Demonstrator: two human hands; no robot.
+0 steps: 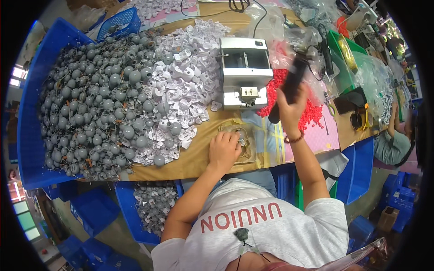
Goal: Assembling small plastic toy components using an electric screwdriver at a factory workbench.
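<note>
My right hand [293,107] is raised over the right part of the table, its fingers wrapped round a black electric screwdriver [294,79]. The tool is tilted and its upper end is smeared by motion. Low on the table in front of me, my left hand [224,148] has its fingers bent and pressed together at a small grey part [242,134]. That part sits on a flat clear-topped fixture [248,156] taped to the table; the fingers hide some of it. Behind the fixture stands a silver-and-black machine [246,72].
Left lies a large heap of grey ball-shaped parts with wires [99,104], beside a heap of white plastic pieces [190,67]. Small red pieces [312,113] lie right of the machine. A green bin [346,67], plastic bags and scissors [331,108] are further right. Blue bins [92,210] stand below.
</note>
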